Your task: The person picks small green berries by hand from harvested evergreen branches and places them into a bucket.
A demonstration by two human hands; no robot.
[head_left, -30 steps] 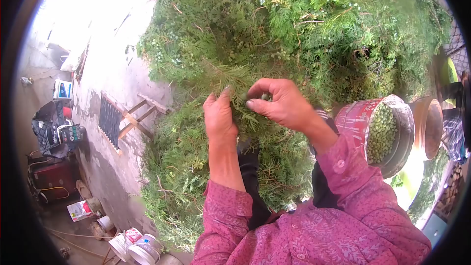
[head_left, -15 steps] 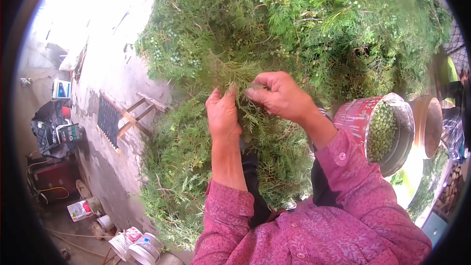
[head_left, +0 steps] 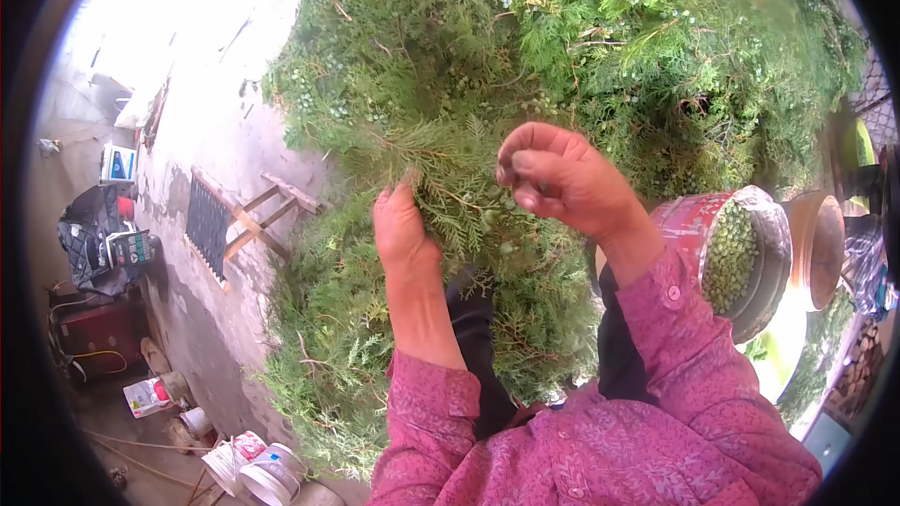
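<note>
A large heap of green conifer branches (head_left: 562, 47) with small pale green cones fills the upper and middle view. My left hand (head_left: 401, 230) grips a leafy sprig (head_left: 450, 178) of it, fingers buried in the foliage. To the right of the sprig, and apart from it, my right hand (head_left: 562, 178) is raised with fingertips pinched together; whatever is between them is too small to make out. A red tin (head_left: 694, 225) with a metal rim, filled with picked green cones (head_left: 729, 253), stands at my right forearm. Both sleeves are magenta.
A brown clay pot (head_left: 814, 244) sits right of the tin. At left there is a concrete floor with a wooden stool (head_left: 267, 215), a dark grate (head_left: 208, 225), bags and boxes (head_left: 108, 244), and white buckets (head_left: 253, 468) at the bottom.
My right hand has lifted up and to the right, away from the sprig, fingers pinched. My left hand shifted slightly left and down, still holding the foliage.
</note>
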